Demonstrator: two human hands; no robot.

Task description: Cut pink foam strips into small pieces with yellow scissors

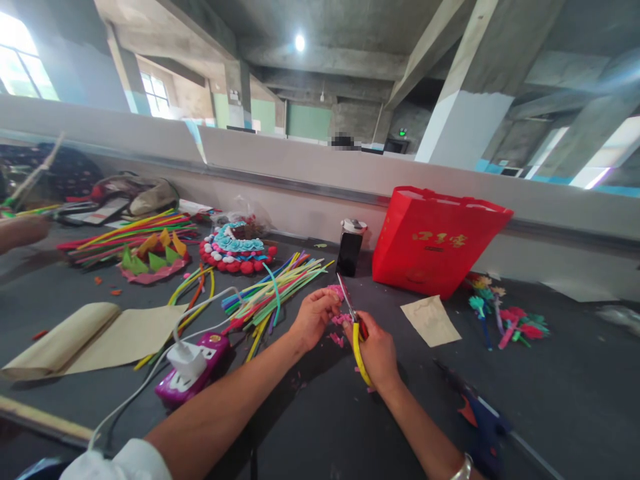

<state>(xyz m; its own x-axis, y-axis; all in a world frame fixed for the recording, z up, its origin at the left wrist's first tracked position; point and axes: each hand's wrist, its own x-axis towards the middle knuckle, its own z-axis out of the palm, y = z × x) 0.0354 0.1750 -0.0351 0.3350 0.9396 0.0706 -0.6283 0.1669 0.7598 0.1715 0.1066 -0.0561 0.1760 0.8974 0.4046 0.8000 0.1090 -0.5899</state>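
Observation:
My right hand (379, 350) is wrapped round a pair of scissors (358, 353) with yellow and red handles. Their blades point up and away, close to the fingers of my left hand (316, 319). Those fingers are pinched on a small pink piece (336, 291), partly hidden; its material is hard to make out. Under the blades lie pink scraps (337, 339) on the dark table. Left of my hands is a bundle of coloured pipe cleaners (285, 287).
A red bag (435, 243) and a dark bottle (351, 250) stand at the back. A glue gun (483, 420) lies front right, with craft flowers (520, 325) behind it. At left are a purple power strip (193, 370), a paper roll (85, 337) and another person's hand (23, 232).

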